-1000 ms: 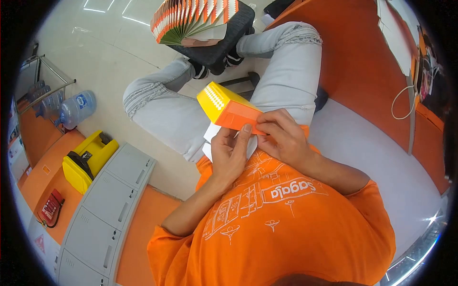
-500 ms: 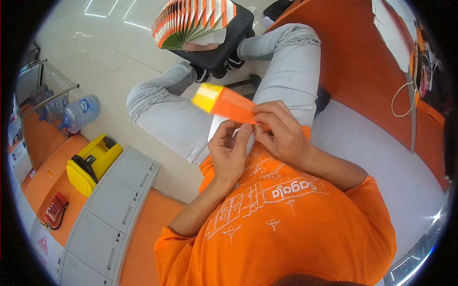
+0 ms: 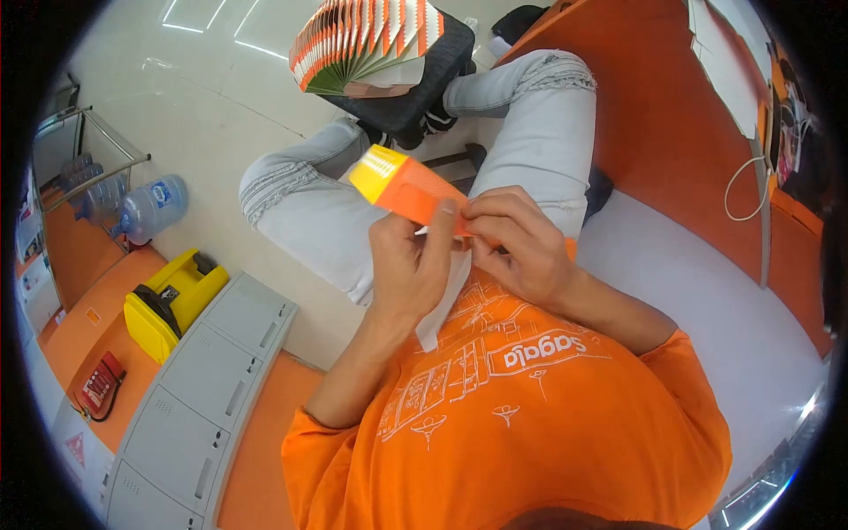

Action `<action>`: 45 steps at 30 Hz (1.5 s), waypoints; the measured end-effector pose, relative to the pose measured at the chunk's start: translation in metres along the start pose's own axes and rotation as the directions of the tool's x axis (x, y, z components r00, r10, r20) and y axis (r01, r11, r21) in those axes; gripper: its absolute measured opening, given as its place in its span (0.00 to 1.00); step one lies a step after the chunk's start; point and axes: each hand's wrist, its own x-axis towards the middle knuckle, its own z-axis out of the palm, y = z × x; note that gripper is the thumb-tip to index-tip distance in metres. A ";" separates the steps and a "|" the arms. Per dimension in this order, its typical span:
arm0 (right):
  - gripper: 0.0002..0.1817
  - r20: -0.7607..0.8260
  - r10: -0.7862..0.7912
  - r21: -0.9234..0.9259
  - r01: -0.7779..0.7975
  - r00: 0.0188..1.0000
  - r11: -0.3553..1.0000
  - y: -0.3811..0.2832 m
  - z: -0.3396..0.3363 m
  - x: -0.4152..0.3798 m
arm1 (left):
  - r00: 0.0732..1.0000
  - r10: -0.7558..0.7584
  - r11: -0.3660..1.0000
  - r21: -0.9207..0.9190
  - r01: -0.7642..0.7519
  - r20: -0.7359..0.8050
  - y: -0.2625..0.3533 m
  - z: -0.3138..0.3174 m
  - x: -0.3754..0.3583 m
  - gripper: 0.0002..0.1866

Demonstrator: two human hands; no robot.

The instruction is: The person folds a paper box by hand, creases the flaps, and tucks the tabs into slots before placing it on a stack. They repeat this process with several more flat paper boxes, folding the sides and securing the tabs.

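Left hand, right hand: fingers pinching orange-yellow card, creased; white strip hangs loose, 6 o'clock. Fanned stack, 12 o'clock.

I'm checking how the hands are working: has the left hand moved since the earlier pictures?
Yes, the left hand has moved forward, closer to the black stool.

The folded orange and yellow card slants between the hands.
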 end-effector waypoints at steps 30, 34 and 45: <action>0.14 -0.087 -0.404 -0.243 0.374 0.910 0.895 0.003 -0.008 0.043 | 0.969 -0.030 0.927 -0.370 -0.064 -0.244 0.030 0.017 -0.006 0.15; 0.15 -0.127 -0.464 -0.274 0.418 0.877 0.866 0.005 -0.006 0.049 | 0.966 0.010 0.931 -0.350 -0.103 -0.258 0.032 0.015 -0.003 0.14; 0.13 -0.114 -0.580 -0.345 0.515 0.807 0.785 0.012 -0.012 0.067 | 0.963 0.059 0.935 -0.323 -0.145 -0.262 0.042 0.017 0.004 0.14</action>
